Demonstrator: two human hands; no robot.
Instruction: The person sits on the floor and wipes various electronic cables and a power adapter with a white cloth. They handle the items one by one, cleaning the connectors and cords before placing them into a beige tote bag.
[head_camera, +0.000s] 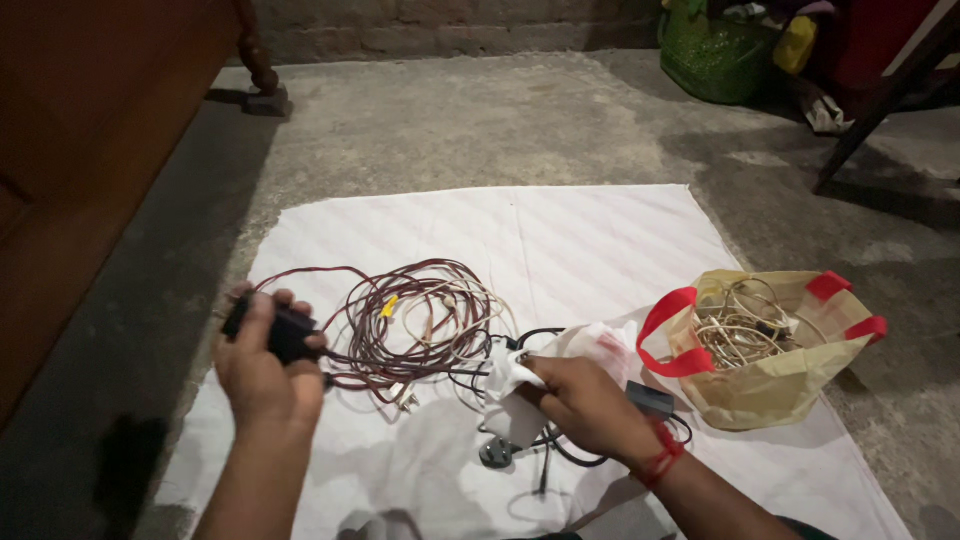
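Nearest the camera, the left hand (262, 372) is closed around a small black box (285, 333), its fingers wrapped over the top and the thumb underneath, so the box sits lifted a little above the white sheet (560, 240). A thin cord leaves the box on the side toward the other hand and runs into the tangle beside it.

The right hand (585, 402), with a red thread (660, 462) tied at the wrist, is closed on a crumpled white cloth (510, 385), pinching it between thumb and fingers. Just under this hand lie black cables (560, 455) and a dark round plug (495, 453), touching the sheet. A small grey block (650, 398) shows just behind the wrist.

Between the two hands, slightly farther out, lies a loose coil of dark red wire (400, 325), mixed with pale cords and one small yellow piece (389, 306). The coil lies close to the left hand's fingertips and reaches almost to the right hand's cloth.

Beyond the right hand and out to its side, a tan bag with red handles (770, 385) rests on the sheet's edge, open at the top, with coiled pale wires (745, 330) inside.

Farther off is the bare concrete floor (450, 120). A dark wooden panel (90, 150) stands past the left hand's outer side, and a green basket (715, 55) sits far beyond the right hand near the wall.
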